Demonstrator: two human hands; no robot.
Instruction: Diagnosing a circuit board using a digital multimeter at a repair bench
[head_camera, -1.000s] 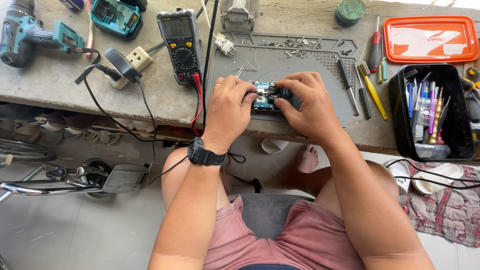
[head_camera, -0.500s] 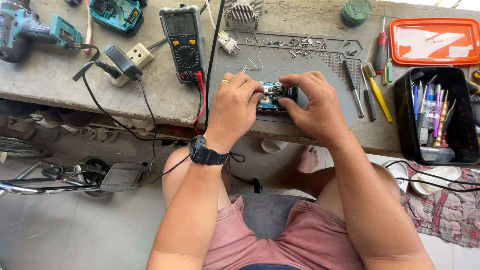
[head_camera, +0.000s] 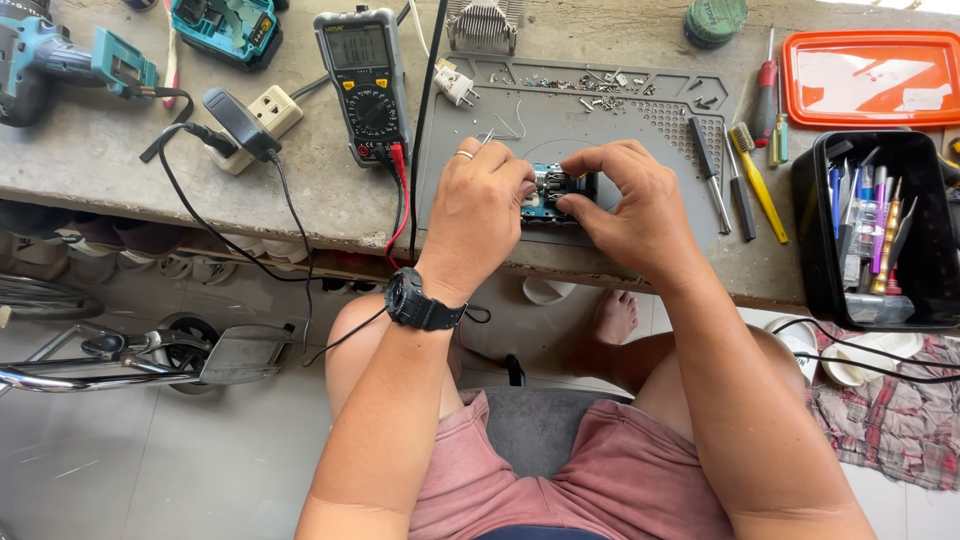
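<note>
Circuit board: small blue circuit board (head_camera: 549, 193) with metal parts on it; lies on the grey work mat (head_camera: 600, 125) near the front edge of the concrete bench (head_camera: 90, 160), between both hands
Left hand: left hand (head_camera: 480, 200) curled, fingertips pinched on the board's left end; ring on one finger; black wristwatch (head_camera: 422, 302) on the wrist
Right hand: right hand (head_camera: 630, 205) curled, thumb and forefinger closed on the board's right end
Mat: loose screws (head_camera: 600, 85) scattered along its far edge; a black-handled tool (head_camera: 708, 170) and a yellow-handled brush (head_camera: 757, 180) at its right side
Left of mat: multimeter (head_camera: 365, 80) just beside it, its red lead (head_camera: 400, 200) hanging over the bench edge; white socket adapter (head_camera: 262, 122) with a black plug further left; teal cordless drill (head_camera: 60, 60) at the far left
Right of mat: black bin (head_camera: 815, 250) of pens and tools; orange tray (head_camera: 870, 65) behind it
</note>
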